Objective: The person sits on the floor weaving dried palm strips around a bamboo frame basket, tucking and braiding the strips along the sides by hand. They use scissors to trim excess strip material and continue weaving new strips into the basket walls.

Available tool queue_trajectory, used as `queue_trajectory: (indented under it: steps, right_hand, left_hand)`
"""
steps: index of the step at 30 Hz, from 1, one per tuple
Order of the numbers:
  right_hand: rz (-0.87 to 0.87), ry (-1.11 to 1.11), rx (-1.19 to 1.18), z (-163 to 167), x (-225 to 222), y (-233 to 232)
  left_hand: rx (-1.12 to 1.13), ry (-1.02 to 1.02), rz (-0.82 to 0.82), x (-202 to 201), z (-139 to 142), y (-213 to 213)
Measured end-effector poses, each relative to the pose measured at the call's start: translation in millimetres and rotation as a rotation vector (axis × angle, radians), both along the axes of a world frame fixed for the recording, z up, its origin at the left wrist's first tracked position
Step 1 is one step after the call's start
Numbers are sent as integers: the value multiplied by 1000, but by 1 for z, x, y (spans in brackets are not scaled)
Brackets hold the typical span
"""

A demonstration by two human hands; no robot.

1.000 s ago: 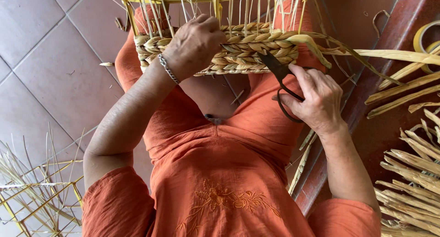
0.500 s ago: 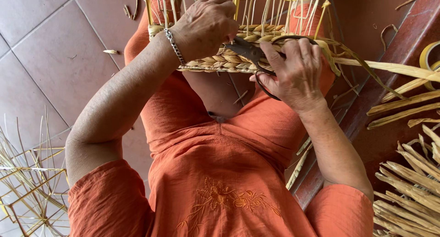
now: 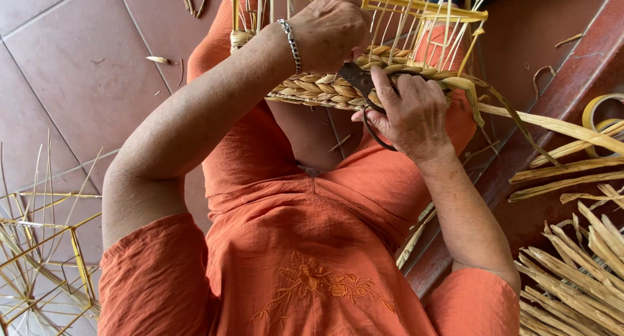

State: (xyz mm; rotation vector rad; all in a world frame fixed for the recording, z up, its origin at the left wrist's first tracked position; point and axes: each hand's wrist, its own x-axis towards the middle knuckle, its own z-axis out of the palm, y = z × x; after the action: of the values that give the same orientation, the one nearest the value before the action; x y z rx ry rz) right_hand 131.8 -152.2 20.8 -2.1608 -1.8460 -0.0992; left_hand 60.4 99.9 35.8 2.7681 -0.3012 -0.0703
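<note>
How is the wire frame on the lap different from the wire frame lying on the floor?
The frame on the lap has a band of woven straw and both hands work on it: left hand, right hand with scissors. The frame on the floor is bare and untouched. Both are yellow wire.

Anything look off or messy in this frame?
Nothing damaged. Small straw scraps litter the floor tiles, and one loose strip trails off the half-woven basket to the side.
</note>
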Motion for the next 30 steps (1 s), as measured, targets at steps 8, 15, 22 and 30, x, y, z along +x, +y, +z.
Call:
queue_trajectory:
  steps: [8, 15, 22, 30]
  right_hand:
    - [78, -60, -5, -17, 7, -1]
    - [-36, 86, 40, -6, 11, -6]
    - [-75, 15, 10, 20, 7, -9]
    - [36, -59, 56, 18, -5, 22]
  left_hand:
    - [25, 27, 27, 2, -6, -3]
    - [-349, -186, 166, -20, 16, 21]
    - [-313, -208, 185, -104, 26, 58]
    - [117, -173, 231, -100, -9, 32]
